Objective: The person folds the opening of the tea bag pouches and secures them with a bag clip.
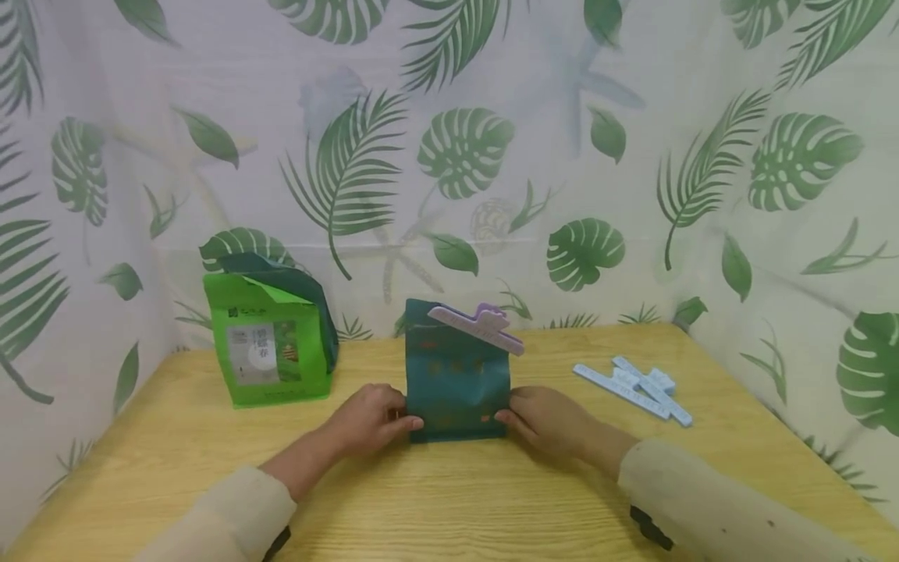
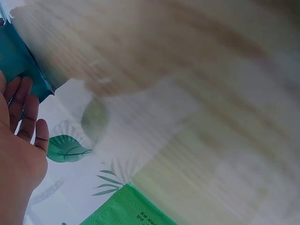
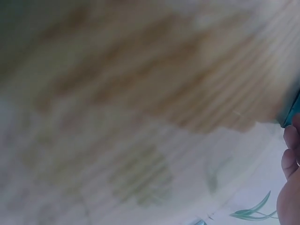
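Note:
A dark teal tea bag (image 1: 456,390) stands upright in the middle of the table, its printed front facing me. Slanting across its top is a purple bag clip (image 1: 477,324), lower at the right. My left hand (image 1: 372,421) grips the bag's lower left side, thumb at the front edge and fingers toward the back. On the opposite lower side, my right hand (image 1: 551,421) holds it the same way. In the left wrist view the fingers curve against the teal bag (image 2: 14,51). Only a sliver of the bag (image 3: 295,112) shows in the right wrist view.
At the back left stands a bright green tea bag (image 1: 281,386), with another dark teal bag (image 1: 326,312) behind it. Two light blue bag clips (image 1: 632,390) lie crossed on the wooden table (image 1: 435,507) to the right. A leaf-patterned curtain (image 1: 534,257) surrounds the table.

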A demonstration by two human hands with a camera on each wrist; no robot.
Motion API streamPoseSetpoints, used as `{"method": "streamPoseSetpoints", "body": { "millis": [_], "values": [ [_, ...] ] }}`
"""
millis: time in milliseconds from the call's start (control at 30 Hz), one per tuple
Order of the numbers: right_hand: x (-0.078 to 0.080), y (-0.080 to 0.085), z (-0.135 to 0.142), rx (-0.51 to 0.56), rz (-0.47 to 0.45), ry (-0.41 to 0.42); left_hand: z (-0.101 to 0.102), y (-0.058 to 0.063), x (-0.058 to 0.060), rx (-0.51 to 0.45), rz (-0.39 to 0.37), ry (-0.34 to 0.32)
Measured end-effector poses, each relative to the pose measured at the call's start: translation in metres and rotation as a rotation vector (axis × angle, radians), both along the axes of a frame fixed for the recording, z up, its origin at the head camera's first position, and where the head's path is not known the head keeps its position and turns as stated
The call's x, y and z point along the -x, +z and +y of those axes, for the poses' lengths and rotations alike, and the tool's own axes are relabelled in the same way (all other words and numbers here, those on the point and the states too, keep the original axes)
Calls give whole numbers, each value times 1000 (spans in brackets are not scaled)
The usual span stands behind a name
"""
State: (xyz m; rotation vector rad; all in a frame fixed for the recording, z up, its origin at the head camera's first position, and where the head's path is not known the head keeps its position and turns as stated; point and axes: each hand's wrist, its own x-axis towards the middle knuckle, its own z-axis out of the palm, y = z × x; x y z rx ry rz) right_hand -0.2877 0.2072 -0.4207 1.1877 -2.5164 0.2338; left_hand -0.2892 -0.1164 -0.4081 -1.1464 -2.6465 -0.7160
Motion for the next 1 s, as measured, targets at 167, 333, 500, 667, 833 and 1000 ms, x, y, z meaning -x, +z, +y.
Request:
{"method": "streamPoseSetpoints", "body": {
  "millis": [167,333,500,667,833,1000],
  "values": [
    [2,1,1,-12,31,-16,1,-1,4,-36,-57,3],
    [6,-1,0,-6,75,-9,0,0,7,-60,-69,15],
    [10,-1,-2,9,99,5,1,-1,12,-13,3,42],
    [11,0,-5,0,57,-50,3,-5,16,65,121,87],
    [15,0,-7,-30,49,-94,6,-6,19,80,166,109],
    [17,1,-8,-30,21,-124,7,-7,21,84,155,126]
  ]
}}
